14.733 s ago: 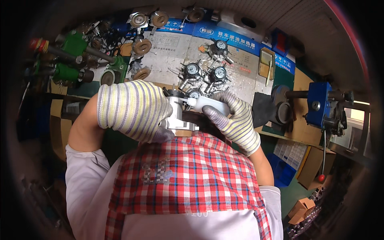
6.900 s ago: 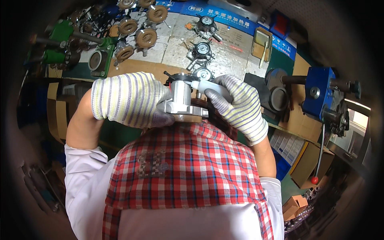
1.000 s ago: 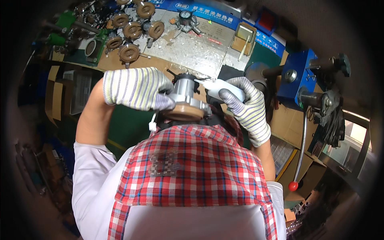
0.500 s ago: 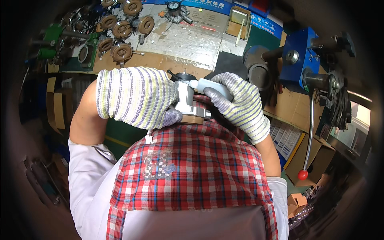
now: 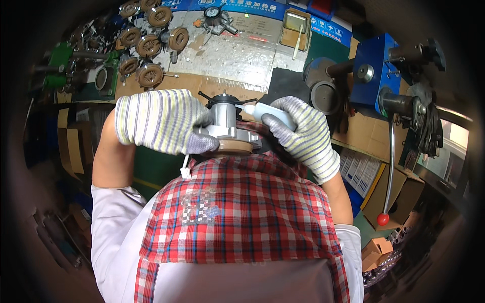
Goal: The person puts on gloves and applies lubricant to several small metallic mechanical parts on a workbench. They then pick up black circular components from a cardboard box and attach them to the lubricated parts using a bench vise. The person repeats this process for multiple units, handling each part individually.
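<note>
My left hand (image 5: 164, 122), in a striped knit glove with grey fingertips, grips the left side of a silver motor-like assembly (image 5: 225, 121). This part has a black top with a thin shaft and a brown round base, and a white cable hangs at its left. In my right hand (image 5: 305, 131), gloved alike, is a small pale squeeze bottle (image 5: 274, 115). It lies tilted, its narrow nozzle pointing left at the upper right side of the assembly, close to the black top. Whether the nozzle tip touches is too small to tell.
Several similar brown-wheeled assemblies (image 5: 150, 46) stand at the back left, beside a green fixture (image 5: 59, 63). Another motor part (image 5: 214, 20) sits at the back. A shallow tray with a brush (image 5: 295, 31) lies back right. A blue lever press (image 5: 371, 73) with a red-knobbed handle (image 5: 383, 219) stands at the right.
The assembly has shifted slightly left with my left hand and shows more of its body and black top. The bottle's nozzle now points nearer the black top.
</note>
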A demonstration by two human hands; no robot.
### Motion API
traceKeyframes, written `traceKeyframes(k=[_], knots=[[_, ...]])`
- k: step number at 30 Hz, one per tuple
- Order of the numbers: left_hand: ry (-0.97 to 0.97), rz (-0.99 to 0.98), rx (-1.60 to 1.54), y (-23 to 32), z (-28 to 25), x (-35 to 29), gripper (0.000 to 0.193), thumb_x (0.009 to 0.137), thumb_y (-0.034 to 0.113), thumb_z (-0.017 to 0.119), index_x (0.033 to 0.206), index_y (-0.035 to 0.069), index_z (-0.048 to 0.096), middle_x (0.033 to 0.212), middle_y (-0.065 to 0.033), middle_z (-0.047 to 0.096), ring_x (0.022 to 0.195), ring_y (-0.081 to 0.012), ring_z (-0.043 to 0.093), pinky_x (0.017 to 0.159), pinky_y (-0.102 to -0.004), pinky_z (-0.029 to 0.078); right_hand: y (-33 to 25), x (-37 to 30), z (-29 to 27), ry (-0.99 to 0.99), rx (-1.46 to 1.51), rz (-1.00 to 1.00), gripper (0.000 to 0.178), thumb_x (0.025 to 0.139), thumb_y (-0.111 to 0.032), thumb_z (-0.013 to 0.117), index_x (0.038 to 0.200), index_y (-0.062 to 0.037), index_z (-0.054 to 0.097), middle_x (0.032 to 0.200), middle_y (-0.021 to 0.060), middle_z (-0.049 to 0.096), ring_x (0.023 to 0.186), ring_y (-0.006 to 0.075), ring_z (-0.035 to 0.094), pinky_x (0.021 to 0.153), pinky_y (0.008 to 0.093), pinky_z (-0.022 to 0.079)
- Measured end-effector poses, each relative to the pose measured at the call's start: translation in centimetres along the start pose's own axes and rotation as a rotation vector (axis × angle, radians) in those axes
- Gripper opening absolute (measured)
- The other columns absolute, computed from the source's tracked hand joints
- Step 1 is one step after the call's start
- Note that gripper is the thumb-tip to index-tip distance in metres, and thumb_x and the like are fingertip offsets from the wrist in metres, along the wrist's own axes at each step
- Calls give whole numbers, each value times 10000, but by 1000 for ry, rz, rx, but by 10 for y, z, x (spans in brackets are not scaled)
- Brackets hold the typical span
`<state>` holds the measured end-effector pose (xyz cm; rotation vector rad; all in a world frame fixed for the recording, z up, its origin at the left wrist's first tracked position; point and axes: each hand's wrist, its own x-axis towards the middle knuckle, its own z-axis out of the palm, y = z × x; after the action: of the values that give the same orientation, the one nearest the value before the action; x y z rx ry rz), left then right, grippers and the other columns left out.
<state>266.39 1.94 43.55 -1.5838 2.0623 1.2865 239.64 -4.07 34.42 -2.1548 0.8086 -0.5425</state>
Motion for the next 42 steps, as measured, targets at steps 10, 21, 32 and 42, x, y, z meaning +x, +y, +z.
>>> traceKeyframes(k=[10,21,32,42], knots=[[286,24,-1103,-218,100,125,400,947,331,682,1198,34,588,862,-29,652,738,-107,606,677,-280,509,-2,2,0,286,298,444,339,888,-324,755,996,-10,684,845,85,712,796,146,681,727,306,527],[1060,-682,-489,-290,210,171,585,843,299,758,1278,-27,541,1194,-192,620,1070,-338,612,947,-399,484,-29,1,21,653,327,623,335,887,-317,779,1009,-25,669,866,32,679,814,88,586,758,271,501],[843,-218,-501,-240,62,292,678,966,347,578,1509,58,294,1245,-256,606,1122,-348,618,967,-397,482,-77,-6,33,942,181,648,366,884,-355,777,986,-23,662,814,24,657,700,65,580,635,239,487],[618,-947,-448,-316,48,445,598,949,467,496,1317,8,605,1385,-217,571,1292,-340,554,1045,-418,454,-108,-40,34,1066,150,781,381,867,-372,796,973,-32,659,822,22,649,734,76,575,659,243,486]])
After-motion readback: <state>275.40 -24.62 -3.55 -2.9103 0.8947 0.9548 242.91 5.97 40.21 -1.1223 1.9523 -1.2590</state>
